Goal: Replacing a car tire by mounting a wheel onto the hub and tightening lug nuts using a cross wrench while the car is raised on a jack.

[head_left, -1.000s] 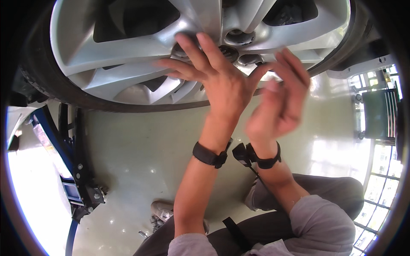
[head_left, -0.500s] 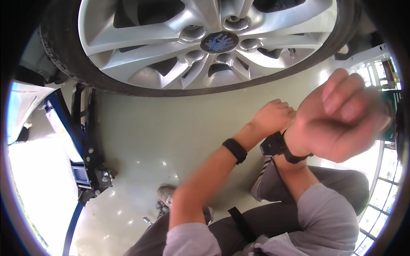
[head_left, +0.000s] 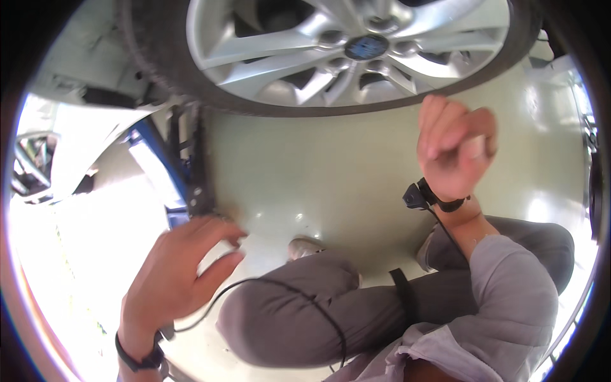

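A silver alloy car wheel (head_left: 321, 48) with a black tyre (head_left: 305, 111) fills the far middle, a dark cap at its hub and several recessed bolt holes around it. My right hand (head_left: 453, 146) is raised below the tyre's right side, apart from it. Its fingers are curled in, slightly blurred, with nothing seen in them. At the lower left is my left hand (head_left: 172, 270), thumb and fingers apart and no object between them. It is nearest to a dark metal stand (head_left: 198, 172). Both wrists wear black bands; the right one (head_left: 452, 205) carries a small dark box.
A black cable (head_left: 280, 284) runs from the left wrist across my bent leg (head_left: 286, 312). A blue bar (head_left: 159, 156) slants beside the stand. White bodywork (head_left: 95, 137) is at the left. My shoe (head_left: 305, 247) rests on the pale, shiny floor (head_left: 305, 165).
My left hand has swung from beside the right wrist to the lower left, its fingers now apart. The right hand has moved left, still curled. The whole view has shifted, carrying the wheel up and right.
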Motion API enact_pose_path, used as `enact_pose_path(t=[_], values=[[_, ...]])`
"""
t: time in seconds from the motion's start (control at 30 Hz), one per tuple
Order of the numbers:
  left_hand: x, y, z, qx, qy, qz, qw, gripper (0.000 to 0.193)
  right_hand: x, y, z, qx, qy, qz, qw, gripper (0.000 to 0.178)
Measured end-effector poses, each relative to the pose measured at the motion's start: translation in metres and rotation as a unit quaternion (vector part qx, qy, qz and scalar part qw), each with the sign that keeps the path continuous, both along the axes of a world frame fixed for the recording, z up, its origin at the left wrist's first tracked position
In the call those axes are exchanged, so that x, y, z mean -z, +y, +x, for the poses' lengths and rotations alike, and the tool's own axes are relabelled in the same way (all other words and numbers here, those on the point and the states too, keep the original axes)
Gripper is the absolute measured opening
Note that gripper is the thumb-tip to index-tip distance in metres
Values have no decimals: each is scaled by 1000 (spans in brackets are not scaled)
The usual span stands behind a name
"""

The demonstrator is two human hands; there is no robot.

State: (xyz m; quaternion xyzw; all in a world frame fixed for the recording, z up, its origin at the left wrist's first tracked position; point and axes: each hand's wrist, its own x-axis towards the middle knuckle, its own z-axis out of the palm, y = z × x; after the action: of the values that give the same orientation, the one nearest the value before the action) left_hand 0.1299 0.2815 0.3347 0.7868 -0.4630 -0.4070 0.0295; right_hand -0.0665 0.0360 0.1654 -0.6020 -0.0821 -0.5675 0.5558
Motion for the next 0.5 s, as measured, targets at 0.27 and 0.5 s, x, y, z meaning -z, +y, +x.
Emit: enact_pose_path(t=[0.27, 0.5], values=[[-86, 14, 8, -80, -114, 59, 989, 21, -11, 48, 75, -97, 72, -89, 989, 9], [-171, -32, 1, 95, -151, -57, 982, 36, 2, 74, 86, -138, 85, -202, 966, 14]])
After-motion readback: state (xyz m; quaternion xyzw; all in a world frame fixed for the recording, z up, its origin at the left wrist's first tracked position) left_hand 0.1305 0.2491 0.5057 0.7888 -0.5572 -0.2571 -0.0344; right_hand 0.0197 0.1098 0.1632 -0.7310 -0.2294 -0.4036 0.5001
